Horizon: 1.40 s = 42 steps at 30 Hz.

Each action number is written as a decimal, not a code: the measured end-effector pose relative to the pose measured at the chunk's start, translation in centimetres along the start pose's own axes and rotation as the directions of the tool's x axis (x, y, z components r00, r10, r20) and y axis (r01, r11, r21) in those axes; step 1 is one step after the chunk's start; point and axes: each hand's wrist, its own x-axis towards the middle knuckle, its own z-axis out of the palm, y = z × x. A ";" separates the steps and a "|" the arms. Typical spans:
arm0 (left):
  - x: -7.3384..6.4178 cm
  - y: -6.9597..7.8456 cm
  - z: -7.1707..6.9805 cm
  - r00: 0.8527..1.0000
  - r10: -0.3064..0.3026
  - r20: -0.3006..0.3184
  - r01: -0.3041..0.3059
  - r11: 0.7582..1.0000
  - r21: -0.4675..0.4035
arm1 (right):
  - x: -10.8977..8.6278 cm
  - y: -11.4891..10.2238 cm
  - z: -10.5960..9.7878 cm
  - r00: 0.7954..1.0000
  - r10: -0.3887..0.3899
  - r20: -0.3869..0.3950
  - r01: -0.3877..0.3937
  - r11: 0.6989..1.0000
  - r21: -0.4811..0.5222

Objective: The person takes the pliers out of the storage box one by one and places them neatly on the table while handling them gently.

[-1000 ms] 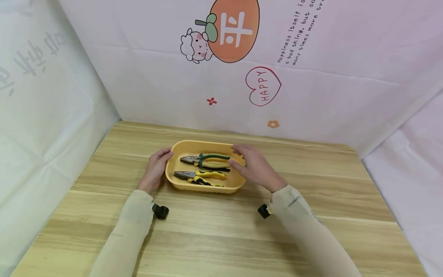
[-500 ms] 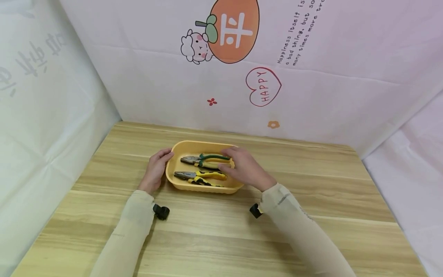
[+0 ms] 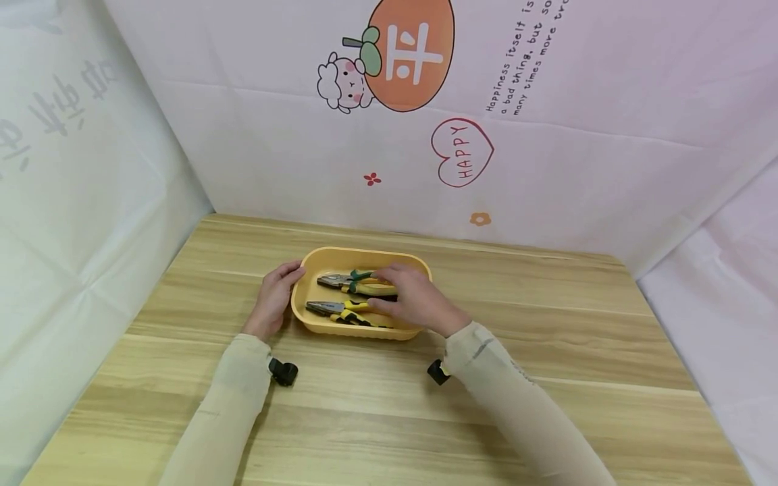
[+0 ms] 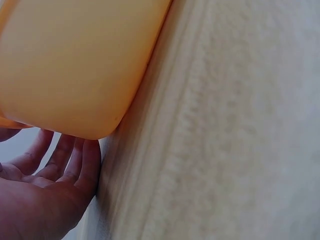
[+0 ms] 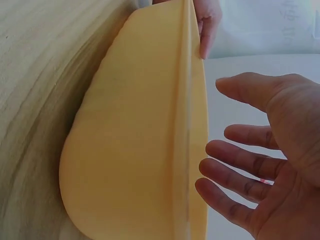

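A yellow plastic basin [image 3: 358, 332] sits on the table with two pairs of pliers lying inside. The farther pliers [image 3: 358, 285] have green and pale yellow handles; the nearer pliers [image 3: 343, 312] have yellow and black handles. My left hand [image 3: 272, 297] holds the basin's left end, its thumb at the rim and its fingers [image 4: 90, 162] against the outer wall. Over the right part of the basin is my right hand [image 3: 413, 297], hiding the handle ends of both pliers. In the right wrist view its fingers [image 5: 230, 177] are spread above the rim and grasp nothing.
The wooden table [image 3: 365, 418] extends around the basin on every side. Behind it rises a white printed cloth [image 3: 273, 148], and another white cloth [image 3: 91, 202] hangs along the left. Dark wrist cameras [image 3: 283, 371] are worn at both cuffs.
My right hand has moved left from the basin's right end to over the pliers' handles, uncovering the right rim. The left hand, basin and pliers have stayed in place.
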 end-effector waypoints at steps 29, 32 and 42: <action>0.0 0.1 0.2 1.000 -0.003 0.007 0.003 1.000 0.007 | 1.5 -0.7 2.4 0.990 0.044 0.135 -0.023 0.988 -0.153; 0.1 0.1 0.1 1.000 -0.002 0.010 0.002 1.000 0.016 | 1.6 -0.7 2.6 0.988 0.052 0.143 -0.029 0.986 -0.161; 0.0 0.1 -0.1 1.000 0.001 0.023 -0.002 1.000 0.023 | 2.0 -1.1 2.9 0.980 0.088 0.180 -0.051 0.978 -0.201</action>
